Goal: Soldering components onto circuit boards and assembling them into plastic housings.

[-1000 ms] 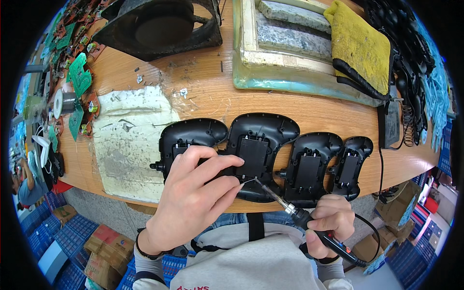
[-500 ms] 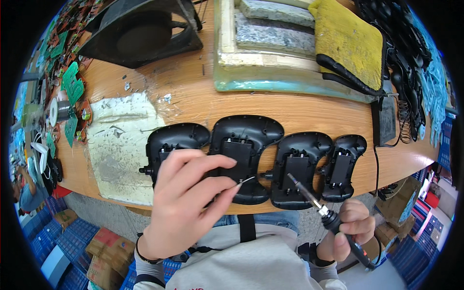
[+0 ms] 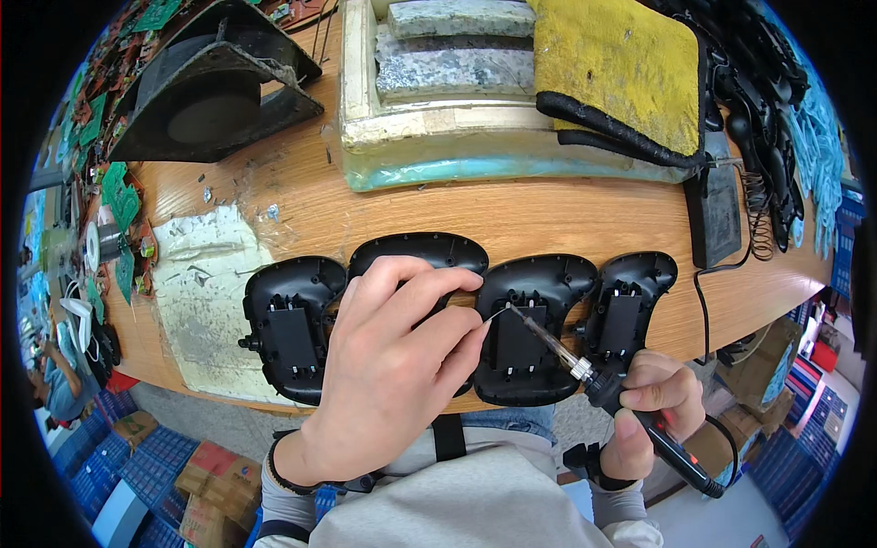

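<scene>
My left hand point(image 3: 393, 356) pinches a thin piece of solder wire point(image 3: 497, 313) between thumb and fingers. In my right hand point(image 3: 662, 402) is a black-handled soldering iron point(image 3: 605, 391), gripped like a pen. Its tip meets or nearly meets the wire at the top of the battery box on a black curved plastic shell point(image 3: 493, 388). To the right lies a similar, narrower-looking shell point(image 3: 630, 274). Another shell point(image 3: 416, 247) is mostly covered by my left hand. A further shell point(image 3: 290, 388) sits at the left, its battery box point(image 3: 290, 338) in view.
A stained cloth point(image 3: 196, 301) lies left, near a spool point(image 3: 102, 241) and green circuit boards point(image 3: 119, 196). A black fan housing point(image 3: 206, 100) stands behind. Further back is a plastic-wrapped tray point(image 3: 448, 173) with a yellow cloth point(image 3: 621, 73). The iron's cord point(image 3: 702, 320) runs along the right.
Both hands have come together over the third shell from the left. The wire has moved right and the iron tip left, to the top of its battery box. The camera view has shifted.
</scene>
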Motion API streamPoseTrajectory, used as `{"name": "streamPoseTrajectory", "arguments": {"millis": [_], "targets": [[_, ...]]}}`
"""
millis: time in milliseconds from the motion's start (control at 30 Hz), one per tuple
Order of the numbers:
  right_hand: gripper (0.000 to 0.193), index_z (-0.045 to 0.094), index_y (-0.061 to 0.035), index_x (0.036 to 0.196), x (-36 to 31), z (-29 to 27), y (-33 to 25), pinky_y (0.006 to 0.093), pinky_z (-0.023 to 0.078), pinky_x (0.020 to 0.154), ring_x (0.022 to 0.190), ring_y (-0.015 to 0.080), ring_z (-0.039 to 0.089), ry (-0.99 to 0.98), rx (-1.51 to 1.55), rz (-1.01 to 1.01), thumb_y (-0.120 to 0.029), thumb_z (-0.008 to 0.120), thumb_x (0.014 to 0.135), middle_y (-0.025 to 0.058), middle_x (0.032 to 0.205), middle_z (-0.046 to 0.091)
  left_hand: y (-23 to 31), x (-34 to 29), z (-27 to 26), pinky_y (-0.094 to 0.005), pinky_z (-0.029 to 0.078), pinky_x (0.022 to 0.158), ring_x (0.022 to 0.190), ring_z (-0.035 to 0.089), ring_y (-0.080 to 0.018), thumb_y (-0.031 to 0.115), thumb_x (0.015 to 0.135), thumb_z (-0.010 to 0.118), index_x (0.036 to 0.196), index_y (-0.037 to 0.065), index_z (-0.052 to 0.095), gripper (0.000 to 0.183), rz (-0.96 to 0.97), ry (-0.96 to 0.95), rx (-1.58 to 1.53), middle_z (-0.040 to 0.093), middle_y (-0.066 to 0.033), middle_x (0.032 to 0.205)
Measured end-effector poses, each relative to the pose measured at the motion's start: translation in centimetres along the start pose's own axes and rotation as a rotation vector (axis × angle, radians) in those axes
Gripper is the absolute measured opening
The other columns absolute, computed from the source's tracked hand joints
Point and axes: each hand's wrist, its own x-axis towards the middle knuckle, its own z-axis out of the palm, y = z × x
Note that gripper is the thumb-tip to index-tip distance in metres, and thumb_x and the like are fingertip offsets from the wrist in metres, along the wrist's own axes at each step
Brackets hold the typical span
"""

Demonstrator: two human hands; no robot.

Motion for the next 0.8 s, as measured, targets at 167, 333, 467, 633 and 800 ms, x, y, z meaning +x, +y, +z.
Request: {"name": "streamPoseTrajectory", "arguments": {"millis": [167,333,467,633,800], "targets": [[0.021,0.051,-0.0016,0.063,0.3,0.2,0.7,0.0282,0.035,0.037,0.036,0.018,0.045,-0.023,0.039,-0.041,-0.016,0.066,0.058,0.0091,0.049,0.049,0.0,0.0,0.1,-0.0329,0.044,0.074,0.089,0.052,-0.0245,-0.001,0.063,0.07,0.072,0.002,0.062,0.013,0.001,-0.003,0.012,0.061,-0.0051,0.094],[0.021,0.05,0.0,0.063,0.5,0.3,0.9,0.0274,0.035,0.036,0.035,0.0174,0.045,-0.052,0.049,-0.107,-0.014,0.065,0.057,0.0096,0.049,0.049,-0.2,0.0,0.3,-0.0334,0.042,0.074,0.089,0.051,-0.0238,0.001,0.063,0.07,0.073,0.003,0.06,0.014,0.026,-0.009,0.023,0.057,-0.0045,0.095],[0.021,0.05,0.0005,0.063,0.5,0.4,1.2,0.027,0.034,0.035,0.034,0.0169,0.044,-0.053,0.074,-0.118,-0.013,0.064,0.057,0.0097,0.048,0.049,-0.3,0.2,0.5,-0.0337,0.04,0.072,0.089,0.05,-0.0229,0.004,0.065,0.068,0.073,0.004,0.058,0.013,0.051,-0.007,0.047,0.054,-0.0042,0.096],[0.019,0.051,0.0014,0.063,0.7,0.3,1.5,0.0261,0.032,0.033,0.033,0.0158,0.042,-0.04,0.096,-0.21,-0.011,0.062,0.054,0.0094,0.047,0.048,-0.2,0.3,0.5,-0.034,0.04,0.073,0.089,0.05,-0.0228,0.004,0.065,0.068,0.074,0.004,0.058,0.013,0.035,-0.024,0.043,0.054,-0.0042,0.095],[0.018,0.051,0.0015,0.062,0.7,0.6,1.8,0.026,0.031,0.033,0.032,0.0153,0.041,-0.024,0.11,-0.238,-0.01,0.061,0.052,0.0086,0.047,0.048,0.0,0.0,0.2,-0.0332,0.042,0.07,0.084,0.051,-0.0222,0.003,0.065,0.069,0.075,0.004,0.059,0.014,0.013,-0.011,0.023,0.055,-0.0039,0.092]]}}
